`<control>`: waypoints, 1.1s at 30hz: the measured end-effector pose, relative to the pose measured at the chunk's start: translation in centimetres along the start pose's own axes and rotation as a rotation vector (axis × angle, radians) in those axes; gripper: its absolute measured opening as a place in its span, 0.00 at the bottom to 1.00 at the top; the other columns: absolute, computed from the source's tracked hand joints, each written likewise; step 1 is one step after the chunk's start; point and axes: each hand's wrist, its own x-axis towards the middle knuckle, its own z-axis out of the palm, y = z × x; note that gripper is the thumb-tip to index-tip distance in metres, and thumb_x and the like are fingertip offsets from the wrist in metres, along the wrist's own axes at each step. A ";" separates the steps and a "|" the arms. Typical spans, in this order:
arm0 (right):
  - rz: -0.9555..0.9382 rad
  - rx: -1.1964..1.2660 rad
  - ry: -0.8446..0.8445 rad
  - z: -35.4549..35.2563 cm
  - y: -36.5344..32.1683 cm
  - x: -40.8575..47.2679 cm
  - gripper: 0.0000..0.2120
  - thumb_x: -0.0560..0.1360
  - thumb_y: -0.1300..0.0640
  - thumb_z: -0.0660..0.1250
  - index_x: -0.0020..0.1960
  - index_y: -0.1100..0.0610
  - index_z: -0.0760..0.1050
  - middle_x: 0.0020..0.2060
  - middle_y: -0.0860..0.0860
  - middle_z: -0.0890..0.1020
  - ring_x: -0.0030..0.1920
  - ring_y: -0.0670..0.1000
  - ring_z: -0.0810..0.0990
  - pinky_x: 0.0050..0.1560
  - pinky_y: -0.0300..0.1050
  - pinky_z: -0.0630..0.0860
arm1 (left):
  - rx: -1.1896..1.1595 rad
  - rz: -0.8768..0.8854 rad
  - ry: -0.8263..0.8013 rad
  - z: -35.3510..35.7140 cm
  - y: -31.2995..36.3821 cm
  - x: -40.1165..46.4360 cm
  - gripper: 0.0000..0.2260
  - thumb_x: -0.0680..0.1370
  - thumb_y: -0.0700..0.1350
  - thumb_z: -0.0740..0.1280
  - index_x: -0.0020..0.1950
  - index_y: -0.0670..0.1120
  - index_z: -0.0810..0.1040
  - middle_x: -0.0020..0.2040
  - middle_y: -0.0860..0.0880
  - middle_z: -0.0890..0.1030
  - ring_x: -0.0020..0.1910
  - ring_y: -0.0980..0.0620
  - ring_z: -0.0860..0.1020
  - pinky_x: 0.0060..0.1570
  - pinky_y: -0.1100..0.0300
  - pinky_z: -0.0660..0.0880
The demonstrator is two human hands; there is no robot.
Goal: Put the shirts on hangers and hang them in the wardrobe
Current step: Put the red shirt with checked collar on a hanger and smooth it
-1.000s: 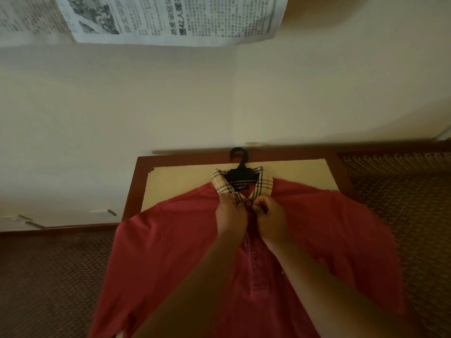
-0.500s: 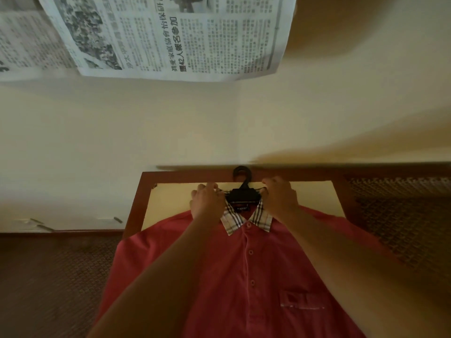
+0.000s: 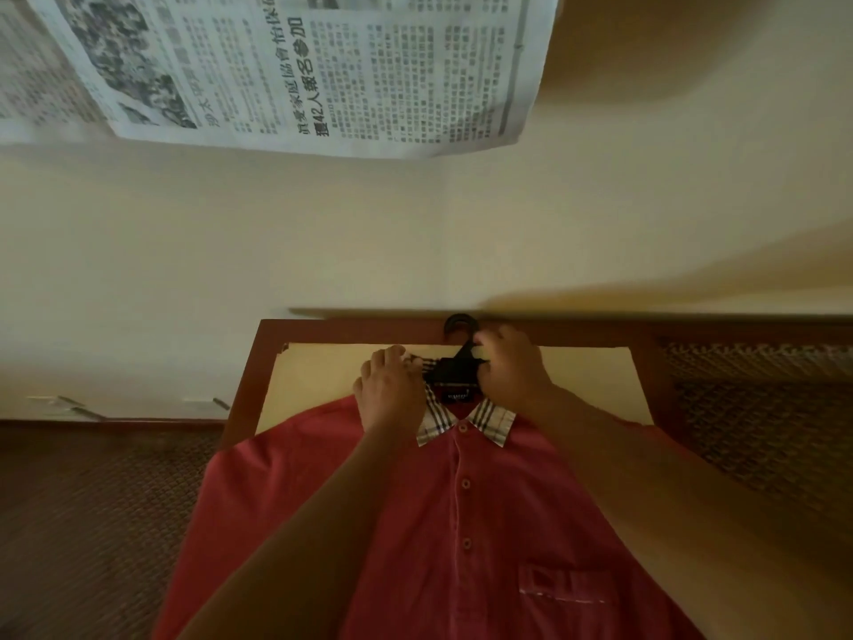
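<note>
Head camera view, looking down along two bare forearms at a red polo shirt (image 3: 415, 524) spread face up on a counter (image 3: 323, 376) with a pale top and a dark reddish wooden frame. The shirt has a plaid collar (image 3: 494, 418), a buttoned placket running down its middle and a chest pocket (image 3: 561, 584) on the right side of the picture. Its lower part runs out of the bottom of the frame.

A black plastic hanger (image 3: 457, 371) sits inside the neck opening, its hook (image 3: 458, 323) lying on the counter's far wooden edge, close against the wall (image 3: 323, 247).

The left hand (image 3: 392, 390) rests on the left side of the collar with its fingers curled down over the fabric, gripping it beside the hanger. The right hand (image 3: 510, 367) is closed around the hanger's neck and right shoulder, fingers wrapped over the black plastic just below the hook (the fingertips themselves are partly hidden).

On both sides of the counter lies dark, woven-patterned flooring (image 3: 92, 524). A sheet of newspaper (image 3: 300, 71) printed with Chinese characters hangs on the cream wall at the top of the picture.
</note>
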 end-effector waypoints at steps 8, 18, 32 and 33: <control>-0.262 -0.400 -0.244 0.2 -1.9 -0.7 0.28 0.77 0.51 0.65 0.74 0.48 0.59 0.68 0.57 0.67 0.68 0.59 0.65 0.65 0.58 0.62 | 0.249 0.138 -0.104 2.0 -3.3 -8.8 0.31 0.77 0.60 0.34 0.78 0.50 0.38 0.79 0.50 0.39 0.76 0.52 0.34 0.74 0.49 0.34; -0.237 -0.386 -0.111 0.7 -2.0 -1.0 0.25 0.79 0.51 0.63 0.74 0.51 0.60 0.66 0.54 0.71 0.67 0.57 0.67 0.64 0.55 0.64 | 0.298 0.107 -0.130 1.7 -3.6 -9.0 0.34 0.74 0.63 0.31 0.77 0.49 0.36 0.78 0.49 0.37 0.76 0.50 0.34 0.74 0.50 0.35; 0.326 -0.102 -0.044 3.6 5.7 -16.4 0.31 0.81 0.41 0.51 0.78 0.56 0.52 0.77 0.55 0.55 0.76 0.56 0.53 0.73 0.57 0.51 | 0.404 0.333 -0.290 5.2 2.4 -11.4 0.28 0.81 0.62 0.41 0.78 0.54 0.38 0.78 0.49 0.37 0.76 0.46 0.35 0.74 0.47 0.37; 0.290 -0.060 -0.078 3.0 6.4 -16.5 0.30 0.81 0.42 0.50 0.78 0.55 0.51 0.77 0.54 0.53 0.77 0.54 0.50 0.74 0.57 0.48 | 0.422 0.326 -0.297 5.2 2.6 -11.0 0.28 0.81 0.61 0.42 0.78 0.54 0.38 0.78 0.49 0.37 0.76 0.46 0.35 0.74 0.46 0.37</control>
